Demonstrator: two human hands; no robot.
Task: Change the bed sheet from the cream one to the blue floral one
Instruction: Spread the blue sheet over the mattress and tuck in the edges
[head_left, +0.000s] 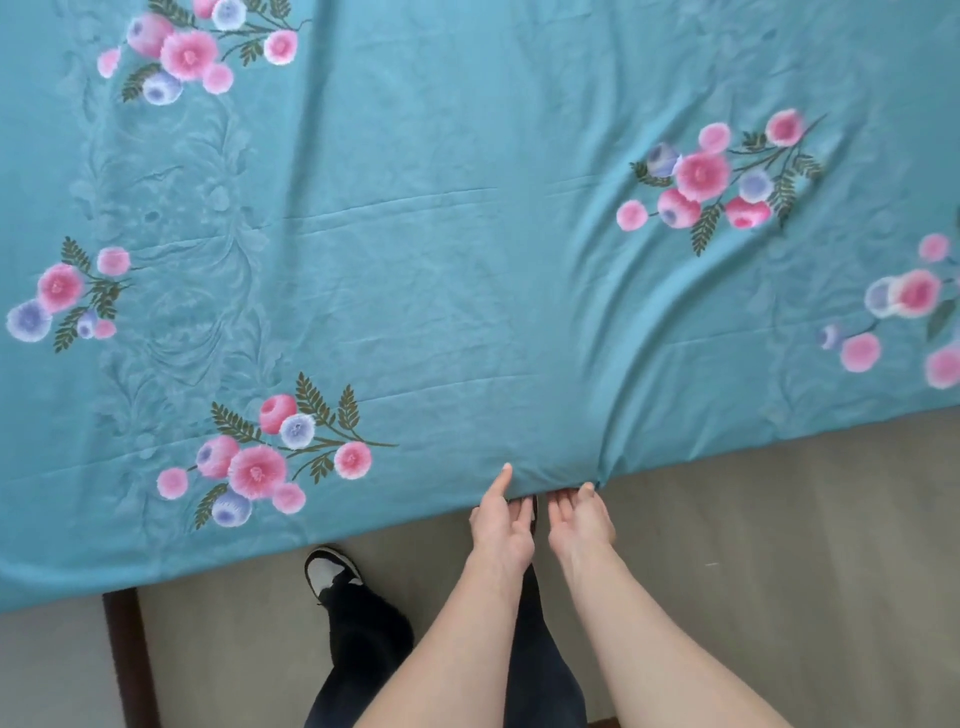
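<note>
The blue floral sheet (467, 270) lies spread over the bed and fills most of the head view, its near edge hanging over the side. My left hand (501, 525) holds that edge, thumb on top and fingers curled beneath the hem. Right beside it, my right hand (579, 519) pinches the same edge, and creases fan out across the fabric from that spot. No cream sheet shows anywhere.
A dark wooden bed post (130, 660) stands at the lower left under the sheet's hanging edge. Beige floor (779, 545) runs along the near side. My legs in dark trousers and one black-and-white shoe (332, 569) are close to the bed.
</note>
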